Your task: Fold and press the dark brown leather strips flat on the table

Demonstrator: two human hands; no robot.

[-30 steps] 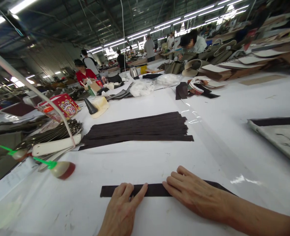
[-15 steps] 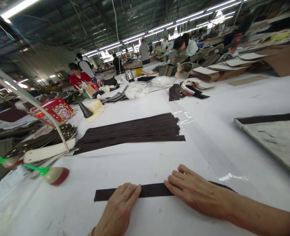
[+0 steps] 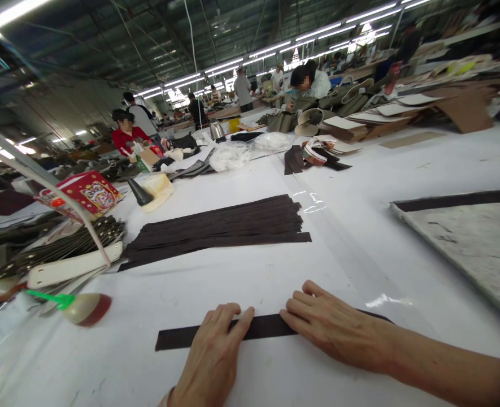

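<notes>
A narrow dark brown strip (image 3: 270,325) lies lengthwise before me on the white table, its left end bare. My left hand (image 3: 216,350) rests across it left of centre, thumb apart from the fingers, fingertips at the strip's far edge. Farther right, my right hand (image 3: 321,319) has its fingers bent and pressed together on the strip, with its thumb side toward the left hand. The strip's right end runs behind my right wrist. Beyond both hands lies a bundle of similar dark strips (image 3: 220,226), ragged at its right end.
At left are a squeeze bottle (image 3: 86,309) with a green nozzle, a pale strap (image 3: 75,264) and a red printed box (image 3: 91,195). A grey-white board (image 3: 474,237) lies at right. Stacked pieces (image 3: 343,129) and several people stand farther back.
My left hand has shifted slightly right along the strip, and its thumb has spread from the fingers. My right hand stays nearly in place. The whole view has slid a little left.
</notes>
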